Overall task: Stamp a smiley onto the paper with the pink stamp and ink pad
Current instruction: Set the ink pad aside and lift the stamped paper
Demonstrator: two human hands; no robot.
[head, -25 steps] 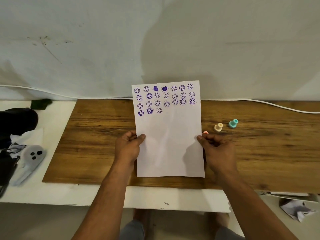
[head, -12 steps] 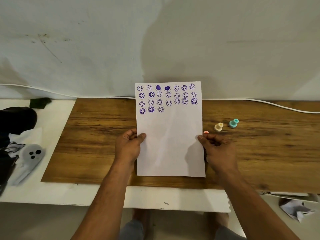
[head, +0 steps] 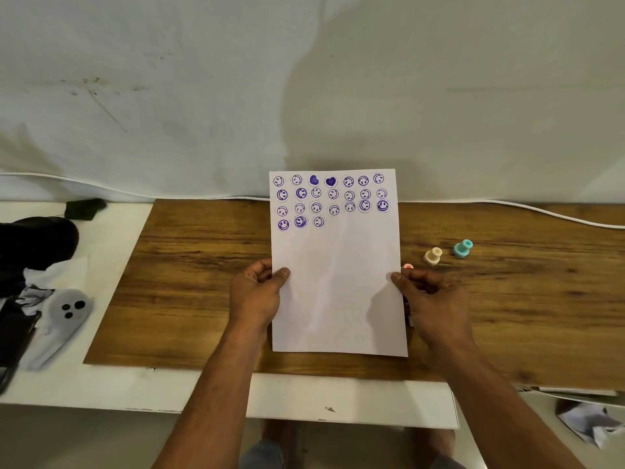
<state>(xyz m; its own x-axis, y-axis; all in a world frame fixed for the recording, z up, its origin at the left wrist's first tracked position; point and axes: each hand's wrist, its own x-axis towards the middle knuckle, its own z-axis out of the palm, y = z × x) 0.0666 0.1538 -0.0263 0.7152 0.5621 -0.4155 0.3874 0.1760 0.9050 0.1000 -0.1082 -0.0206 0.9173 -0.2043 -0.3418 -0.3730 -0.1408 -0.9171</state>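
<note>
A white sheet of paper (head: 338,282) is held up over the wooden board (head: 189,265), its top rows filled with several purple smiley and heart prints. My left hand (head: 257,292) pinches its left edge. My right hand (head: 433,299) pinches its right edge. Just the top of the pink stamp (head: 408,266) peeks out behind my right fingers, at the paper's right edge. Something dark, partly hidden, shows under my right hand at the paper's edge; I cannot tell whether it is the ink pad.
A cream stamp (head: 433,256) and a teal stamp (head: 462,248) stand on the board to the right. A grey ghost-shaped item (head: 67,309), dark objects and cloth lie on the white table (head: 111,384) at left. A white cable (head: 541,214) runs along the wall. Crumpled paper (head: 588,424) lies lower right.
The paper has shifted very slightly to the right in view between my hands; both hands keep the same grip on its edges.
</note>
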